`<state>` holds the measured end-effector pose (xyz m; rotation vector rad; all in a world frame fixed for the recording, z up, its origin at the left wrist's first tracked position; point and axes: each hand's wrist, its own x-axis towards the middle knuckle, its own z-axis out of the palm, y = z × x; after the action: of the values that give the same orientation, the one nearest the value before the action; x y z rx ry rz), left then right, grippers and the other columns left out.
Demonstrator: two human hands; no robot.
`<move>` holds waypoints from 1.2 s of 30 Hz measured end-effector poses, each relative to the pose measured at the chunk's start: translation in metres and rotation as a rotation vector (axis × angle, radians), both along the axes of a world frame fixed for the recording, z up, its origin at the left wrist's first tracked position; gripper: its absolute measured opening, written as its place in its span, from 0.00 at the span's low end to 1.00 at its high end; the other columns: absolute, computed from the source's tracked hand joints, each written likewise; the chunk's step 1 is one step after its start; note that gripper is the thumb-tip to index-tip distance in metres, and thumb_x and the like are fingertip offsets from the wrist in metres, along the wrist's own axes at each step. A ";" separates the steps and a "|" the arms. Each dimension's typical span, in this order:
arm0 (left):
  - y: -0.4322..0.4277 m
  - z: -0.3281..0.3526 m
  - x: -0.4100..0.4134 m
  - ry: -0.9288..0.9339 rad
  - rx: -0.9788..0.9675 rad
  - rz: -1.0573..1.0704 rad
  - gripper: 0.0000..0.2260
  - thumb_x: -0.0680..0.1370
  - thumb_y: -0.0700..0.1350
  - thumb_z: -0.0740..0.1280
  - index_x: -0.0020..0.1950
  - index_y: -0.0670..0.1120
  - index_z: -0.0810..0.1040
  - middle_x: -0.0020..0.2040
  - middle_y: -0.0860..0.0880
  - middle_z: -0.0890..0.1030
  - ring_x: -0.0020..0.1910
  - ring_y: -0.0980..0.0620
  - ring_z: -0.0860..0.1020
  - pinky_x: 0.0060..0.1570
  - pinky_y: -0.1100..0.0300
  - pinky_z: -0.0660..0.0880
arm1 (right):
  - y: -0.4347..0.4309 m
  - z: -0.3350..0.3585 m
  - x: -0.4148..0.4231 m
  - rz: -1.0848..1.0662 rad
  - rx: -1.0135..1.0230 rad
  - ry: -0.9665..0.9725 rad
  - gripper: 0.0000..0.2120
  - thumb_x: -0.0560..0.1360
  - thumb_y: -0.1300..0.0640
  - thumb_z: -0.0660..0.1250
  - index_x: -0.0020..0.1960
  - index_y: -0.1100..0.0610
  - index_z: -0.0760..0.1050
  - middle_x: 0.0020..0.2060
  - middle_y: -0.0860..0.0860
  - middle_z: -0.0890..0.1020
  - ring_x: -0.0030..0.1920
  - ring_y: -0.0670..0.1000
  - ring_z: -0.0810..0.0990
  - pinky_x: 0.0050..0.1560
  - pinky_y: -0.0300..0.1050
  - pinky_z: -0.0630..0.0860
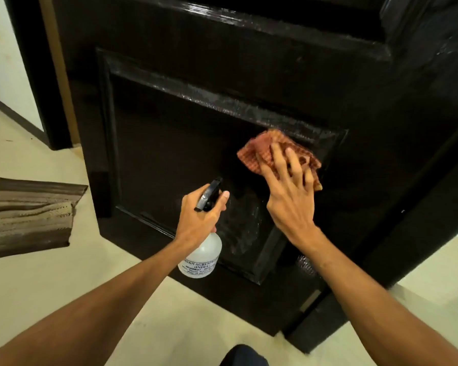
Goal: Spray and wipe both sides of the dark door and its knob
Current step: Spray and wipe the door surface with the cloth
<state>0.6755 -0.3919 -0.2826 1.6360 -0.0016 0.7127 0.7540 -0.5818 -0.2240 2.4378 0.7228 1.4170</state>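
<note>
Two hands work low on the dark door (169, 133), which fills the centre and upper right of the frame. At right of centre the right hand (291, 191) presses a reddish checked cloth (259, 151) flat against the recessed panel, fingers spread. Lower centre, the left hand (198, 217) grips the neck of a clear spray bottle (202, 256), nozzle toward the panel. At left, a striped mat (29, 212) lies on the pale floor (50, 281).
</note>
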 end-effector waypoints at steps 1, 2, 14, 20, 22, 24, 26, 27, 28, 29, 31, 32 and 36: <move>-0.004 -0.008 -0.001 0.003 -0.003 -0.004 0.08 0.82 0.47 0.72 0.46 0.44 0.81 0.34 0.48 0.82 0.24 0.56 0.76 0.23 0.58 0.73 | -0.005 -0.025 -0.001 0.004 -0.038 0.017 0.32 0.73 0.62 0.60 0.77 0.49 0.67 0.84 0.52 0.49 0.82 0.57 0.50 0.76 0.59 0.53; -0.006 -0.015 -0.001 0.006 -0.001 -0.009 0.09 0.82 0.47 0.72 0.45 0.43 0.81 0.32 0.49 0.82 0.23 0.56 0.76 0.23 0.57 0.73 | -0.010 -0.050 -0.001 0.013 -0.080 0.042 0.33 0.71 0.62 0.64 0.76 0.50 0.67 0.84 0.52 0.47 0.82 0.57 0.50 0.75 0.58 0.54; -0.012 -0.087 -0.012 0.148 -0.019 -0.044 0.11 0.82 0.49 0.72 0.44 0.43 0.80 0.35 0.40 0.81 0.24 0.50 0.76 0.22 0.54 0.75 | -0.016 -0.072 0.002 0.018 -0.073 0.015 0.30 0.71 0.62 0.62 0.73 0.50 0.71 0.81 0.54 0.59 0.79 0.59 0.58 0.71 0.59 0.58; -0.012 -0.135 -0.016 0.196 -0.047 0.008 0.10 0.80 0.54 0.73 0.46 0.49 0.82 0.36 0.44 0.83 0.31 0.44 0.81 0.23 0.55 0.76 | -0.031 -0.195 -0.013 -0.036 -0.612 0.390 0.43 0.58 0.57 0.78 0.73 0.52 0.75 0.80 0.55 0.62 0.80 0.59 0.56 0.79 0.55 0.46; -0.011 -0.155 -0.023 0.250 -0.074 0.036 0.10 0.78 0.58 0.74 0.46 0.52 0.82 0.38 0.44 0.83 0.36 0.43 0.82 0.24 0.59 0.76 | -0.031 -0.208 -0.019 -0.056 -0.667 0.409 0.44 0.59 0.56 0.77 0.75 0.52 0.73 0.81 0.55 0.58 0.81 0.59 0.52 0.79 0.54 0.41; -0.006 -0.162 -0.025 0.254 -0.083 0.050 0.10 0.79 0.54 0.73 0.47 0.48 0.82 0.37 0.43 0.83 0.31 0.45 0.81 0.23 0.59 0.76 | -0.019 -0.193 -0.013 -0.001 -0.653 0.334 0.41 0.63 0.58 0.71 0.77 0.51 0.70 0.82 0.56 0.55 0.80 0.59 0.54 0.77 0.54 0.52; 0.004 -0.163 -0.020 0.252 -0.080 0.076 0.11 0.80 0.52 0.73 0.46 0.45 0.81 0.36 0.42 0.83 0.28 0.45 0.80 0.23 0.52 0.77 | 0.011 -0.155 -0.002 0.067 -0.517 0.250 0.38 0.67 0.60 0.64 0.78 0.52 0.67 0.83 0.56 0.55 0.79 0.59 0.59 0.72 0.56 0.58; 0.009 -0.162 -0.017 0.248 -0.071 0.096 0.12 0.80 0.53 0.73 0.45 0.45 0.81 0.36 0.43 0.83 0.29 0.43 0.80 0.25 0.48 0.79 | 0.029 -0.132 0.004 0.076 -0.438 0.200 0.37 0.68 0.60 0.61 0.79 0.52 0.65 0.83 0.55 0.55 0.80 0.58 0.59 0.71 0.56 0.58; 0.014 -0.163 -0.015 0.242 -0.063 0.116 0.12 0.80 0.53 0.73 0.45 0.45 0.81 0.36 0.43 0.82 0.30 0.43 0.80 0.27 0.45 0.79 | 0.046 -0.113 0.009 0.074 -0.386 0.159 0.37 0.70 0.60 0.58 0.79 0.52 0.64 0.83 0.55 0.54 0.80 0.58 0.57 0.72 0.56 0.56; 0.017 -0.163 -0.013 0.233 -0.062 0.131 0.11 0.81 0.53 0.73 0.45 0.45 0.81 0.36 0.45 0.82 0.30 0.44 0.80 0.29 0.44 0.80 | 0.061 -0.101 0.014 0.078 -0.361 0.133 0.35 0.71 0.60 0.57 0.79 0.52 0.63 0.83 0.54 0.53 0.81 0.58 0.55 0.73 0.57 0.54; 0.021 -0.165 -0.012 0.213 -0.075 0.148 0.10 0.81 0.51 0.73 0.46 0.46 0.82 0.35 0.49 0.83 0.31 0.49 0.81 0.31 0.45 0.80 | 0.079 -0.101 0.019 0.085 -0.385 0.123 0.33 0.72 0.60 0.56 0.77 0.51 0.64 0.83 0.55 0.52 0.81 0.59 0.53 0.73 0.57 0.53; 0.025 -0.164 -0.011 0.199 -0.085 0.162 0.10 0.81 0.52 0.73 0.46 0.47 0.82 0.35 0.51 0.83 0.31 0.50 0.81 0.32 0.46 0.81 | 0.084 -0.110 0.021 0.087 -0.435 0.121 0.32 0.72 0.59 0.56 0.77 0.51 0.65 0.83 0.55 0.54 0.81 0.60 0.53 0.74 0.57 0.53; 0.042 -0.168 -0.018 0.158 -0.047 0.252 0.11 0.80 0.54 0.72 0.45 0.47 0.81 0.34 0.54 0.82 0.32 0.54 0.81 0.36 0.51 0.79 | 0.077 -0.183 0.017 0.093 -0.831 0.264 0.34 0.74 0.56 0.56 0.80 0.55 0.64 0.82 0.59 0.55 0.80 0.61 0.56 0.74 0.57 0.53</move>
<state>0.6576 -0.3498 -0.4505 1.6601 0.3373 0.7657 0.7708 -0.5049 -0.4074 1.9297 1.1975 0.6052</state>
